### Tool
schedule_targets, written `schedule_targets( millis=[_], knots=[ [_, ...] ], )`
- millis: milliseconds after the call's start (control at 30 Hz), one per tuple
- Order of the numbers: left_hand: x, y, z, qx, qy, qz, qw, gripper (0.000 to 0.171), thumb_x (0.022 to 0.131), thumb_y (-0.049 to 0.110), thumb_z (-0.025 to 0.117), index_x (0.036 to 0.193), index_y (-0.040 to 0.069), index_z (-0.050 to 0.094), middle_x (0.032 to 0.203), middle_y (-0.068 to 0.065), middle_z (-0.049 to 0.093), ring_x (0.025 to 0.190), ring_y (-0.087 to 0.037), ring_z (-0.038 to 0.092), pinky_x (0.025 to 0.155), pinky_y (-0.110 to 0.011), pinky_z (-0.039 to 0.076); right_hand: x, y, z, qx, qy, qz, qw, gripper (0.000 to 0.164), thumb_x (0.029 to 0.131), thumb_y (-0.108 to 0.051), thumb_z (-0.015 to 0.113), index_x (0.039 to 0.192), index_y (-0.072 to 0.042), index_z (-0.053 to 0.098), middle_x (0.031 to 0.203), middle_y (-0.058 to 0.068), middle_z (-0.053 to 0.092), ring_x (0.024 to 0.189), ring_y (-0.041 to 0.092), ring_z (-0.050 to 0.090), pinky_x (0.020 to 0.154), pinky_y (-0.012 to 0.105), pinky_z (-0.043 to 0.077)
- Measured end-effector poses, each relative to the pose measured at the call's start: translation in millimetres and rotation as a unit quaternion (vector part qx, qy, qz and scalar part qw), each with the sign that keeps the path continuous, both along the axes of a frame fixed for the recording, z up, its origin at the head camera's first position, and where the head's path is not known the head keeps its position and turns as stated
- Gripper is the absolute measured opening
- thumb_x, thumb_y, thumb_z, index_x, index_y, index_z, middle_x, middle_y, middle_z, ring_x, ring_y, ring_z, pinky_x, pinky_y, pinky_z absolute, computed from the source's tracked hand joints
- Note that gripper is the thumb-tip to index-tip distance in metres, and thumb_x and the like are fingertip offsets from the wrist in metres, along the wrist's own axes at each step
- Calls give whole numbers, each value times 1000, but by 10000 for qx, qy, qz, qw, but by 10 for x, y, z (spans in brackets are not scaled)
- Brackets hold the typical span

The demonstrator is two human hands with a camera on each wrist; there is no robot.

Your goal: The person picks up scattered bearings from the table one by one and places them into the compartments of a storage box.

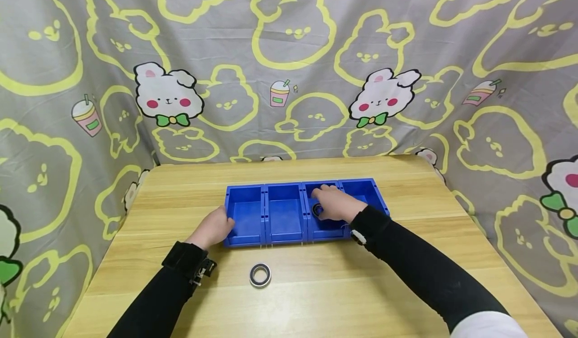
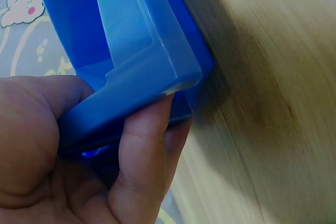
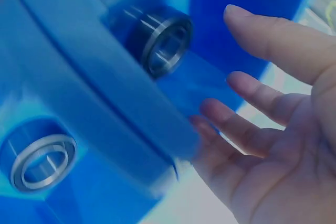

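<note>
A row of blue bins (image 1: 283,241), joined side by side into several compartments, stands on the table. My left hand (image 1: 215,226) grips the wall at its left end; in the left wrist view, the thumb lies inside and the fingers outside. My right hand (image 1: 336,203) reaches over the third compartment from the left. A dark ball bearing (image 1: 317,209) is in that compartment by the fingers. The right wrist view shows one bearing (image 3: 167,43) apart from the spread fingers, and a second bearing (image 3: 43,162) in the neighbouring compartment. Another bearing (image 1: 260,275) lies flat on the table.
The wooden table (image 1: 316,298) extends around the bins. A grey patterned curtain (image 1: 280,77) hangs behind the table and along both sides. The two left compartments hold nothing visible. My right hand and forearm hide part of the rightmost compartment.
</note>
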State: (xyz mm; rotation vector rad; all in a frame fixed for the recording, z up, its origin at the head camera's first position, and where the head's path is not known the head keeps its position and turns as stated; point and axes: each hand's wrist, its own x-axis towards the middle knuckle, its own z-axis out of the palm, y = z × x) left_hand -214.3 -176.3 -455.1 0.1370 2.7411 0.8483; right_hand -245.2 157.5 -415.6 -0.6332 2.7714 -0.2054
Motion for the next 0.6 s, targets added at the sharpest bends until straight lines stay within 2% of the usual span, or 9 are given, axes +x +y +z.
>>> schedule_targets(
  millis=[233,367,600],
  knots=[
    [-16,-4,-22,-42,-52,50,10000,55,98,9,43,142,-21,31,125,-28,52,101,-34,54,89,-45,45,53,221,234,-406,364,-76,9985,52,88,-15,78,134,-1,57,131,20,57,121,36,54,101,47,46],
    [-30,-9,-30,-48,-58,59,10000,56,98,9,43,143,-22,30,129,-29,51,103,-34,54,92,-47,45,74,401,370,-598,589,-240,9962,52,89,-16,77,134,1,56,128,22,57,119,38,54,101,50,45],
    [-15,-14,-22,-32,-51,44,10000,57,98,10,44,143,-22,29,134,-31,49,106,-35,53,98,-50,44,64,840,443,-740,796,-739,9913,51,90,-13,74,134,6,53,129,29,54,121,45,51,101,57,41]
  ],
)
